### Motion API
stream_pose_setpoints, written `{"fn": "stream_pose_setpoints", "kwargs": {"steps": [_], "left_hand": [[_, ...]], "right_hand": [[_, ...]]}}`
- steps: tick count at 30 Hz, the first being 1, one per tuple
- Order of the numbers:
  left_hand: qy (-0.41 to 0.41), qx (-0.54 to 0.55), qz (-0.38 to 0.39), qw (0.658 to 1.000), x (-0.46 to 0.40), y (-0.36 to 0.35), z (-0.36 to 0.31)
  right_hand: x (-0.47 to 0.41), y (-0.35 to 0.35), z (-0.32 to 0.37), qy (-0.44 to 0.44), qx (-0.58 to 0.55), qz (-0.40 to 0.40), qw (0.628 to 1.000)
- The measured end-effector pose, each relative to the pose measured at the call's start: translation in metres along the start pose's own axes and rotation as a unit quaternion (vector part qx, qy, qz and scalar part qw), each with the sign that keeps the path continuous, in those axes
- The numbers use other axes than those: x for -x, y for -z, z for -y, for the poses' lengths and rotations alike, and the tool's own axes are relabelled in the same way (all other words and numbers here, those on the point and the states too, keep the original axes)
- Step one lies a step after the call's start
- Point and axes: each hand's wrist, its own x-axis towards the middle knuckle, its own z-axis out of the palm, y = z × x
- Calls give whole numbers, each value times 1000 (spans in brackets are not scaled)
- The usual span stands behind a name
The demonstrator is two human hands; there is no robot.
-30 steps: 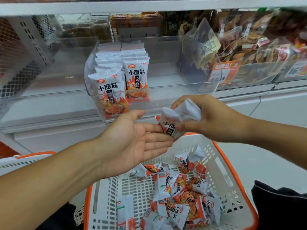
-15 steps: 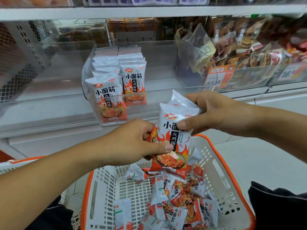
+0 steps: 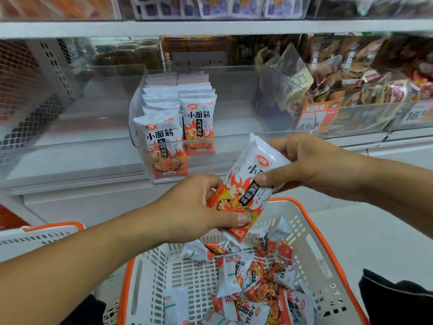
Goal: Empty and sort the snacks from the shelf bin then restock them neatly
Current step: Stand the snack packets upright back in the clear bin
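Left hand (image 3: 199, 208): I see it gripping the lower, orange end of the snack packet (image 3: 243, 191), thumb across the front.
Right hand (image 3: 311, 164): pinching the packet's white upper end, thumb on its face.
Snack packet: tilted, held over the basket (image 3: 314, 245), in front of the shelf.
Shelf bin (image 3: 234, 146): clear; two rows of matching packets (image 3: 182, 127) stand upright at its left.
Basket: white with an orange rim, loose packets (image 3: 253, 277) heaped inside.
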Motion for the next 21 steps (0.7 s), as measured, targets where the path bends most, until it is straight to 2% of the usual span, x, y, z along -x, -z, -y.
{"fn": "stream_pose_setpoints", "kwargs": {"steps": [3,7,10,12,13,15,18,21], "left_hand": [[-59,-74,-51,994,-2,8,-7],[-158,-162,-152,962,3,25,-28],[-224,-257,-287,895,9,62,-42],[-206,-365,-349,838,9,92,-39],[-181,-405,-354,823,7,104,-34],[-143,-444,-331,820,3,120,-22],[-146,-487,-301,807,-1,126,-15],[-156,-502,-302,795,-3,127,-16]], "right_hand": [[5,2,18,50,113,17,992],[5,3,54,161,213,-93,959],[-4,18,86,213,263,-194,921],[-20,25,104,222,335,-247,881],[-30,26,111,218,371,-257,865],[-57,25,118,191,393,-226,871],[-100,15,116,114,418,-139,891],[-129,8,110,93,487,-80,865]]}}
